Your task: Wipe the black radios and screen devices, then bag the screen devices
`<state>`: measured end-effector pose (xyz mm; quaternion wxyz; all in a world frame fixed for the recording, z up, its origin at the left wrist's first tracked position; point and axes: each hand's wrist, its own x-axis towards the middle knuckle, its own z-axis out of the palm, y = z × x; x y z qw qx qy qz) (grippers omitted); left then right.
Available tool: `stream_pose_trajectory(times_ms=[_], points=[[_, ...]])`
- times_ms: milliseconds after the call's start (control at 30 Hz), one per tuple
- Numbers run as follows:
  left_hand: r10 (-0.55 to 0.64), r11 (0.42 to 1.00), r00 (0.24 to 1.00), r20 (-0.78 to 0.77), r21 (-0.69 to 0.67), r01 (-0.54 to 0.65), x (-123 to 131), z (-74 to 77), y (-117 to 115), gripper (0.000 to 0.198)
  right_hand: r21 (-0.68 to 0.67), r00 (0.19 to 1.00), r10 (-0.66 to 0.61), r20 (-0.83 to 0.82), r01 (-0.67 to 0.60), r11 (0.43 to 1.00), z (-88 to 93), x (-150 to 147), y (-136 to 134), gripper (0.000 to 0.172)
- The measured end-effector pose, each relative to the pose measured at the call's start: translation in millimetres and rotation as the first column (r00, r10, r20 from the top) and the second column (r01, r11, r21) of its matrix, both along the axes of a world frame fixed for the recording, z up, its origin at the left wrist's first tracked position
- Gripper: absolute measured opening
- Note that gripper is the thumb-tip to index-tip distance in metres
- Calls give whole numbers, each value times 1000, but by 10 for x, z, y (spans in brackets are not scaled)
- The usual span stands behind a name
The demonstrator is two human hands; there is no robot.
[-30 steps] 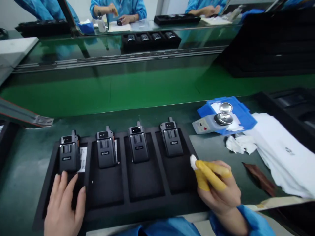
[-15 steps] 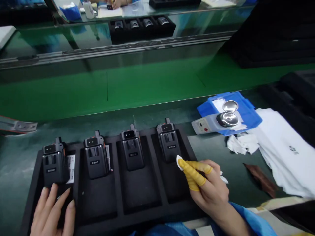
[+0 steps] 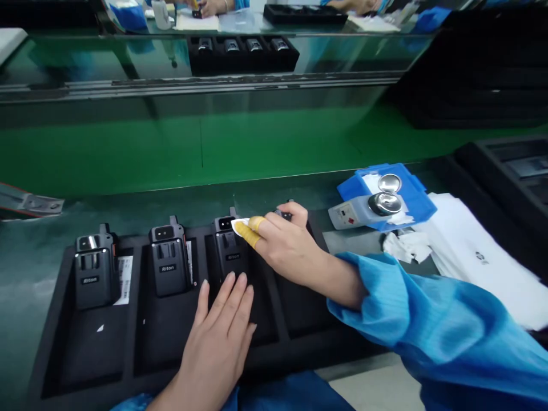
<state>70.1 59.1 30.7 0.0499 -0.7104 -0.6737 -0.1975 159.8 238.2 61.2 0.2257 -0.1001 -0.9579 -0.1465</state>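
A black foam tray (image 3: 128,365) holds several black two-way radios, one per compartment. Pinched in my right hand (image 3: 286,242), between fingers in yellow finger cots, is a small white wipe (image 3: 240,225). It meets the top of the third two-way radio (image 3: 231,257), near the lens window. Flat, with fingers stretched, my left hand (image 3: 220,337) lies at the lower end of that same radio. Two more radios, the second (image 3: 169,268) and the first (image 3: 95,279), lie to the left. My right hand covers most of the fourth radio.
Right of the tray, a dispenser bottle (image 3: 357,212) with a metal cap leans on a blue box (image 3: 411,188). Crumpled wipes (image 3: 406,246) and white cloth (image 3: 475,251) lie nearby. Black trays stand at the right (image 3: 514,165). Across the green divider, other people's hands work.
My left hand has moved right, from the first radio to the third. My right hand has gone up and left with the wipe, from the fourth radio to the third.
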Motion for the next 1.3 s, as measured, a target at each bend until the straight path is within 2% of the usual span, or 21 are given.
stream_pose_trajectory(times_ms=[133, 233, 433, 667, 833, 1000, 1200, 1300], points=[[11, 1000, 1000, -5, -3, -11, 8, -31, 9, 32, 2, 999, 31, 10, -31, 1000, -75, -71, 19, 25], [7, 1000, 1000, 8, -7, -7, -4, -30, 3, 33, -6, 999, 32, 39, -31, 999, -74, -72, 28, 24], [-21, 1000, 1000, 4, -17, 21, -15, -38, 2, 34, 16, 1000, 18, -5, -18, 1000, -73, -35, 46, 27], [-16, 1000, 1000, 10, -9, 16, -9, -23, 19, 32, -19, 993, -105, 46, 105, 994, -154, 103, 111, 30], [-1, 1000, 1000, 31, 5, 0, 3, -38, 19, 34, -37, 983, -183, 21, 184, 982, -61, 157, 203, 29], [-6, 1000, 999, 44, 19, 5, -6, -42, 24, 32, -11, 994, -112, -12, 112, 994, 40, 1, 189, 29], [-57, 998, 998, 16, 11, 57, -62, -9, 40, 32, 7, 998, 53, -14, -53, 999, -2, -303, 98, 28], [-59, 998, 998, 5, -1, 59, -78, 7, 47, 31, 39, 997, 76, -24, -75, 996, -14, -339, 98, 30]])
